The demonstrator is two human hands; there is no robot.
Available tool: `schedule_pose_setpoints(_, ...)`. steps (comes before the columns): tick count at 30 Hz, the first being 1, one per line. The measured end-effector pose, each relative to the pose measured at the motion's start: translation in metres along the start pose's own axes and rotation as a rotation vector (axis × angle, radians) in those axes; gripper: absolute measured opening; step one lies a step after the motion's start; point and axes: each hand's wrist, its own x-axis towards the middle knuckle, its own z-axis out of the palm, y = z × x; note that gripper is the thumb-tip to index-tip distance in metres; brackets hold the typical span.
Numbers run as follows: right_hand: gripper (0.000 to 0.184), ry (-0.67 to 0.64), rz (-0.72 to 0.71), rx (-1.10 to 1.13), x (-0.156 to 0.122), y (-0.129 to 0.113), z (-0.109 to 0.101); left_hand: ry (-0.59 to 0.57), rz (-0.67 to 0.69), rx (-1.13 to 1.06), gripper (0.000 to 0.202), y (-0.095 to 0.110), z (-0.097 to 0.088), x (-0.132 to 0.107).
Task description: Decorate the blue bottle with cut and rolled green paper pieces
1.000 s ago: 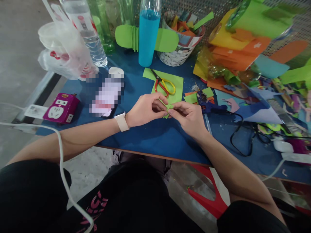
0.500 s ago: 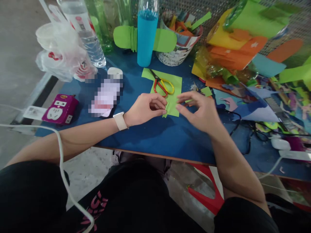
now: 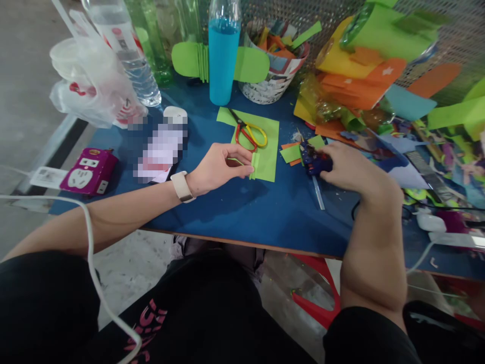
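Observation:
My left hand (image 3: 217,167) pinches a small folded green paper piece (image 3: 254,166) just above the blue table (image 3: 246,212), at the edge of a green paper sheet (image 3: 269,156). My right hand (image 3: 346,169) is closed around a dark blue glue gun (image 3: 314,161) lying to the right, its clear glue stick (image 3: 317,193) pointing toward me. Red and yellow scissors (image 3: 248,134) rest on the green sheet behind my left hand. Small green and orange scraps (image 3: 291,153) lie between the two hands.
A blue bottle with green paper wings (image 3: 221,58) and a bowl of paper scraps (image 3: 276,76) stand at the back. Water bottle (image 3: 127,55) and plastic bag (image 3: 89,81) at back left. A purple power strip (image 3: 87,172) sits left. Coloured paper heaps (image 3: 379,76) and cables (image 3: 413,202) crowd the right.
My right hand let go of the green piece, moved right and closed on the glue gun. My left hand kept its pinch on the folded paper.

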Motion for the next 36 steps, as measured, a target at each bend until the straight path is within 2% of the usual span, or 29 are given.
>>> schedule_pose_setpoints(2, 0.057, -0.017, -0.023, -0.017, -0.003, 0.003, -0.003, -0.003, -0.001, -0.008, 0.018, 0.001, 0.000, 0.000)
schedule_pose_setpoints(5, 0.053, 0.022, -0.022, 0.021, -0.011, 0.011, -0.008, 0.000, -0.003, -0.014, 0.017, 0.001, 0.001, 0.000)
schedule_pose_setpoints(10, 0.049, 0.120, -0.036, 0.219, -0.016, 0.010, -0.012, 0.005, -0.006, -0.027, 0.018, 0.000, 0.001, 0.001)
schedule_pose_setpoints(17, 0.036, 0.018, 0.008, 0.264, -0.003, 0.003, -0.006, 0.005, -0.021, -0.028, 0.027, -0.002, -0.001, 0.002)
schedule_pose_setpoints(19, 0.032, 0.096, 0.030, 0.278, -0.002, 0.001, -0.005, 0.002, -0.024, -0.030, 0.026, -0.001, -0.001, 0.002)
schedule_pose_setpoints(23, 0.036, 0.272, 0.002, 0.261, 0.000, -0.007, -0.002, 0.004, -0.037, -0.020, 0.024, -0.001, -0.001, 0.002)
schedule_pose_setpoints(26, 0.037, 0.287, 0.009, 0.241, 0.002, -0.009, 0.001, 0.003, -0.021, -0.037, 0.022, -0.001, -0.001, 0.002)
schedule_pose_setpoints(29, 0.031, 0.360, 0.028, 0.242, 0.004, -0.008, 0.001, 0.004, -0.003, -0.068, 0.023, -0.003, -0.001, 0.003)
schedule_pose_setpoints(33, 0.026, 0.233, 0.023, 0.250, 0.001, -0.009, -0.006, 0.016, -0.015, -0.078, 0.032, -0.004, -0.001, 0.003)
schedule_pose_setpoints(34, 0.027, 0.250, 0.017, 0.251, 0.000, -0.011, -0.008, 0.022, -0.019, -0.077, 0.035, -0.004, -0.002, 0.003)
schedule_pose_setpoints(36, 0.032, 0.378, 0.034, 0.313, -0.005, -0.016, -0.012, 0.031, -0.024, -0.078, 0.040, -0.005, -0.003, 0.003)
